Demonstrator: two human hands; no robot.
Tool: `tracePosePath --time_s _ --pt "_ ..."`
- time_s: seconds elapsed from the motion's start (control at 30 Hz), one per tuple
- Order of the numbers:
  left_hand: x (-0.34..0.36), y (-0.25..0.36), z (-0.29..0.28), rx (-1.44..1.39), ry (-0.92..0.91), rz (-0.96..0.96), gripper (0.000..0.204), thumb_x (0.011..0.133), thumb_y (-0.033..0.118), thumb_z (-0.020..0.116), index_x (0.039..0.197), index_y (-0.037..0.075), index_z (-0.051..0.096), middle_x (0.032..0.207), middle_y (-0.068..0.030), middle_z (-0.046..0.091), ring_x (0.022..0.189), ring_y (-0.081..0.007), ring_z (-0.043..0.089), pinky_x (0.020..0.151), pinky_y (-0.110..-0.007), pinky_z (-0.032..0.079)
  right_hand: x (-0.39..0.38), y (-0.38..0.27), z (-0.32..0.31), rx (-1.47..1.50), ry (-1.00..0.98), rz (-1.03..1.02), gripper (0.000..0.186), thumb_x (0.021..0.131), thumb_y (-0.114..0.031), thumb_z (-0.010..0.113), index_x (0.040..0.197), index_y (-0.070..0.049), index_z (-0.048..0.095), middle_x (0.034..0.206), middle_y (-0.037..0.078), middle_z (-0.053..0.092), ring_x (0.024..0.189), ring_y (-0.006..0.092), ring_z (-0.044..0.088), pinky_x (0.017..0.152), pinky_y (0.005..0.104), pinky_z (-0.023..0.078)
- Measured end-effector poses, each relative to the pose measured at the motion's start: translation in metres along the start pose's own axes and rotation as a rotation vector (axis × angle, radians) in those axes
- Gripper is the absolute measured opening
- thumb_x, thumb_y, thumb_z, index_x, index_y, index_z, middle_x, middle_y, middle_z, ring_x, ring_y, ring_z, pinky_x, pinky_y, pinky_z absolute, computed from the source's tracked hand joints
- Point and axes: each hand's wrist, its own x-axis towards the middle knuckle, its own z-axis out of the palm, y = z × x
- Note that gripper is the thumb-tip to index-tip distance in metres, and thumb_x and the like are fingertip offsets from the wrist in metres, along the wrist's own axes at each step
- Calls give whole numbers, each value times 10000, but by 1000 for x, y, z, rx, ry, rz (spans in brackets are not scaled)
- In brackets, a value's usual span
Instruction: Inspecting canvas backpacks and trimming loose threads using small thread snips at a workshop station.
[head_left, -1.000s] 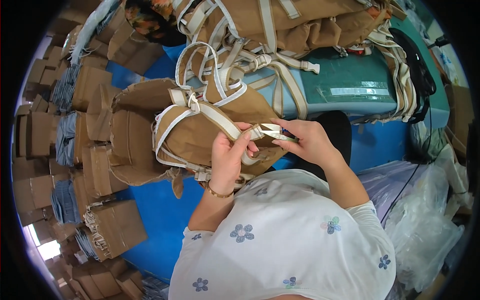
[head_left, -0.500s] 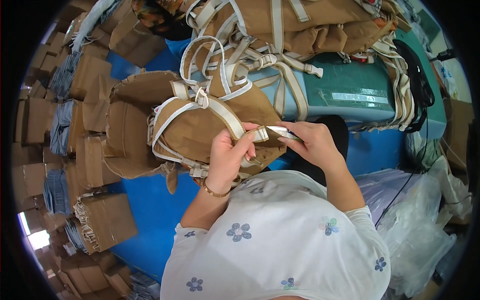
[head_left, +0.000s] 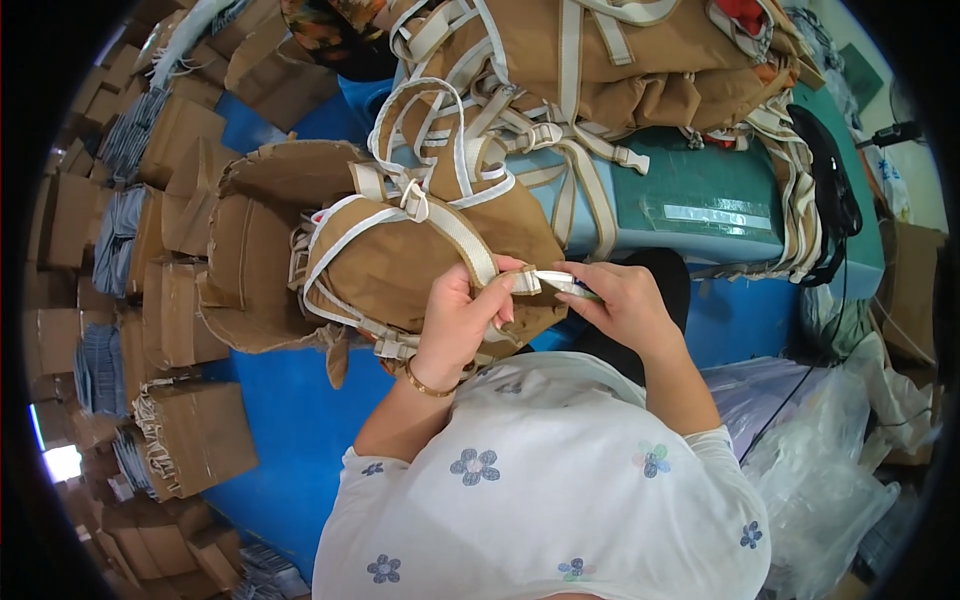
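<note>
A tan backpack [head_left: 385, 265] with white piping lies in front of me, sagging toward my lap. My left hand [head_left: 455, 315], with a bracelet at the wrist, pinches the folded end of its cream webbing strap [head_left: 465, 240]. Against that strap end, my right hand [head_left: 630, 305] grips a slim white tool [head_left: 558, 282], its tip meeting the webbing; the fingers cover much of it, and its exact kind is hard to make out. A white buckle [head_left: 413, 200] sits higher on the strap.
More tan backpacks [head_left: 650, 50] are heaped on a green-topped table [head_left: 700, 185], their straps and buckles trailing over it. An open cardboard box [head_left: 240, 260] stands left of the backpack. Stacked cartons [head_left: 200, 435] line the left side. Clear plastic bags [head_left: 820, 470] lie at right.
The view has shifted slightly. Both hands keep their grip on the strap end and the white tool, with the tool now angled a little differently against the webbing.
</note>
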Motion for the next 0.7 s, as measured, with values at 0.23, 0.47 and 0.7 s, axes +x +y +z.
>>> tracePosePath --time_s 0.23,0.47,0.7 --pt "0 1 0 -37 -30 -31 168 880 66 546 1022 -11 590 668 -3 557 563 -51 496 497 -184 380 0 0 -1 -8 -15 14 312 726 -156 713 1013 -59 642 752 98 633 631 255 611 537 310 476" --pt "0 -2 0 -48 -34 9 165 879 64 548 1020 -10 591 674 -3 557 559 -48 492 495 -183 378 -2 5 2 124 -39 39 323 717 -143 713 1018 -52 641 801 113 649 691 284 625 592 320 492" --pt "0 -3 -2 -66 -70 -9 152 880 59 550 1012 -2 593 701 2 564 565 -45 497 493 -182 379 0 6 -1 -6 -82 1 301 726 -139 698 1013 -64 644 781 102 643 672 271 619 573 318 486"
